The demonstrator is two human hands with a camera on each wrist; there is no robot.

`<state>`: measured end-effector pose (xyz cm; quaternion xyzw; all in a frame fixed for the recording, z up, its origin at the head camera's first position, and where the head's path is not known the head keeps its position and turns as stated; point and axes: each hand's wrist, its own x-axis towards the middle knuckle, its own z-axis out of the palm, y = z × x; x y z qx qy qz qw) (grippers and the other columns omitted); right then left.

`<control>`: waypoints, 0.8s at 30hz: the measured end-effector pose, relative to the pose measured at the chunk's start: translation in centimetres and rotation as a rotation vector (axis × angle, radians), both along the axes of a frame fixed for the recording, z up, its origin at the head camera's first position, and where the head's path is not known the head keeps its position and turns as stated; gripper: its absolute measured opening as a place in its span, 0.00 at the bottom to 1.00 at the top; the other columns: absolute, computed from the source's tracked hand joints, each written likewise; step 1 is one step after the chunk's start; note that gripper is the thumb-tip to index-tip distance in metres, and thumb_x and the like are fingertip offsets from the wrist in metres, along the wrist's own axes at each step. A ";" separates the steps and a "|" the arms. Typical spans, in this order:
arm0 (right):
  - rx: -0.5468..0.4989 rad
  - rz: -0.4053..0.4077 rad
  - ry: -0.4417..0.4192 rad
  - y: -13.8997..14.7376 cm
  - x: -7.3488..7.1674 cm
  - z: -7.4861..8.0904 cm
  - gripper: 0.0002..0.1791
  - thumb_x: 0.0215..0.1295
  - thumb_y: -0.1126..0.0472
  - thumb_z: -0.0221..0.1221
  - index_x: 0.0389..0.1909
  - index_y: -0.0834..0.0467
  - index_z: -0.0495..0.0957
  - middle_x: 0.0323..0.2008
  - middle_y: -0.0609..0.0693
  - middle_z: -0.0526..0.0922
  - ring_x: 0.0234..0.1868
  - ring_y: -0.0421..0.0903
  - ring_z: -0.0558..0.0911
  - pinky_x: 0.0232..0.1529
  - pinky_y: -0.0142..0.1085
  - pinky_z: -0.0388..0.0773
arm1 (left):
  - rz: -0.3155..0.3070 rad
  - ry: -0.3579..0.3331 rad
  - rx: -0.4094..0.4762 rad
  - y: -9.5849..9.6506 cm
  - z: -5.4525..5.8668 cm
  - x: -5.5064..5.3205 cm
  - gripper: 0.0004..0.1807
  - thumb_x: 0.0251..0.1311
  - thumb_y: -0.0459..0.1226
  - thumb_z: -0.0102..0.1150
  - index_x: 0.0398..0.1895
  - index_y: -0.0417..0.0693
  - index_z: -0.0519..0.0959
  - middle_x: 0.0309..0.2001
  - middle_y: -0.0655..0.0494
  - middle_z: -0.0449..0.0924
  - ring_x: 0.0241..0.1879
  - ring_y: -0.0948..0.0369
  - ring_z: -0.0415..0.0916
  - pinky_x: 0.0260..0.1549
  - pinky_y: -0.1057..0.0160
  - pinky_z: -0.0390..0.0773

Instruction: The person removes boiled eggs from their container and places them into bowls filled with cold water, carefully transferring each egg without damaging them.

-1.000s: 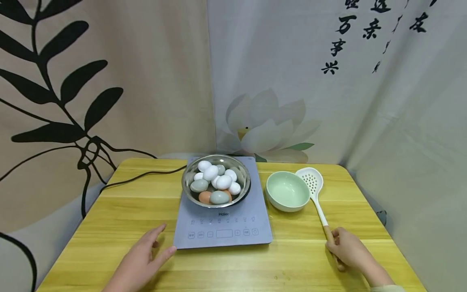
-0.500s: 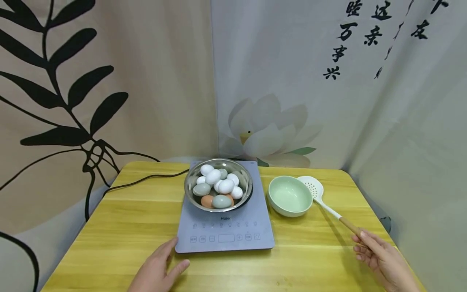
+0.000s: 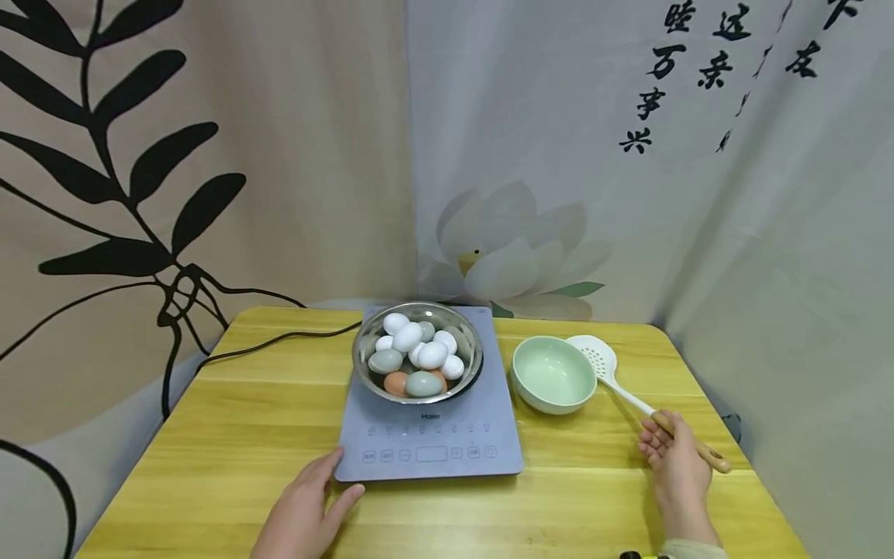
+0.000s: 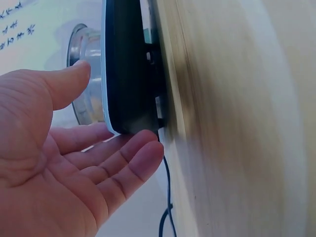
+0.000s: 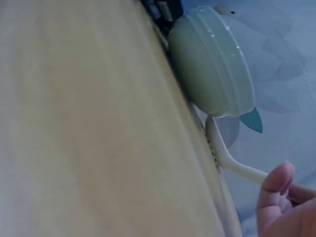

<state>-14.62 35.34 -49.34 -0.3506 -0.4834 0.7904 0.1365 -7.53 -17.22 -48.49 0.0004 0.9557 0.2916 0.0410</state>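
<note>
My right hand [image 3: 679, 460] holds the wooden-ended handle of a white slotted skimmer [image 3: 628, 397]; the handle's tip sticks out right of the fingers. The perforated head lies against the table, beside a pale green bowl [image 3: 554, 376]. In the right wrist view, the thumb [image 5: 277, 183] lies near the handle. My left hand [image 3: 302, 503], fingers extended, is at the front left corner of a grey-blue induction cooker [image 3: 429, 446]. Its fingertips appear to touch the cooker's edge in the left wrist view. On the cooker stands a steel bowl [image 3: 359, 375] of white, bluish and brown eggs [image 3: 433, 355].
All of this stands on a yellow wooden table [image 3: 237, 435]. A black cord [image 3: 279, 339] runs from the cooker's far left side off the table. Printed curtains [image 3: 524, 155] hang behind and to the right. A small dark object [image 3: 630, 555] shows at the bottom edge.
My left hand has moved right to the cooker's corner. My right hand first swung the skimmer's handle outward to the right, then shifted left along it, changing its grip nearer the white shaft.
</note>
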 end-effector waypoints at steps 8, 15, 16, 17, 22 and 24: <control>-0.032 -0.205 0.200 0.0 0.3 3.0 0.12 0.78 0.55 0.62 0.51 0.58 0.85 0.31 0.52 0.90 0.29 0.44 0.88 0.31 0.35 0.90 | 0.003 0.086 0.004 0.3 0.2 0.2 0.35 0.72 0.46 0.68 0.74 0.33 0.73 0.72 0.34 0.75 0.71 0.39 0.75 0.69 0.37 0.78; 0.082 -0.028 0.411 -3.4 1.4 7.7 0.17 0.79 0.56 0.61 0.56 0.64 0.85 0.33 0.55 0.91 0.29 0.46 0.88 0.31 0.34 0.90 | 0.016 0.112 -0.008 0.3 0.2 0.1 0.33 0.73 0.44 0.68 0.72 0.33 0.74 0.71 0.35 0.76 0.68 0.42 0.78 0.68 0.38 0.79; 0.125 0.022 0.437 -4.2 1.6 8.4 0.17 0.80 0.57 0.59 0.56 0.65 0.85 0.33 0.55 0.91 0.29 0.46 0.88 0.32 0.34 0.90 | 0.016 0.109 -0.009 0.3 0.3 0.1 0.33 0.73 0.44 0.68 0.72 0.33 0.74 0.71 0.35 0.76 0.69 0.41 0.77 0.69 0.38 0.78; 0.172 0.079 0.465 -5.0 1.6 8.9 0.17 0.81 0.57 0.58 0.57 0.66 0.85 0.34 0.55 0.91 0.30 0.45 0.88 0.32 0.34 0.90 | 0.017 0.107 -0.008 0.3 0.3 0.1 0.33 0.73 0.44 0.67 0.73 0.33 0.74 0.71 0.35 0.76 0.69 0.41 0.77 0.69 0.38 0.78; 0.417 0.358 0.581 -8.7 1.7 11.0 0.18 0.85 0.60 0.52 0.60 0.67 0.82 0.38 0.53 0.92 0.35 0.43 0.89 0.38 0.33 0.91 | 0.018 0.101 -0.006 0.4 0.4 0.1 0.33 0.73 0.44 0.68 0.73 0.34 0.74 0.72 0.35 0.75 0.72 0.40 0.74 0.70 0.37 0.77; 0.493 0.449 0.608 -9.8 1.5 11.4 0.18 0.85 0.60 0.51 0.61 0.68 0.81 0.40 0.53 0.92 0.37 0.43 0.90 0.40 0.34 0.91 | 0.015 0.110 -0.017 0.5 0.4 0.2 0.32 0.72 0.43 0.68 0.72 0.34 0.75 0.71 0.35 0.76 0.71 0.40 0.75 0.70 0.37 0.77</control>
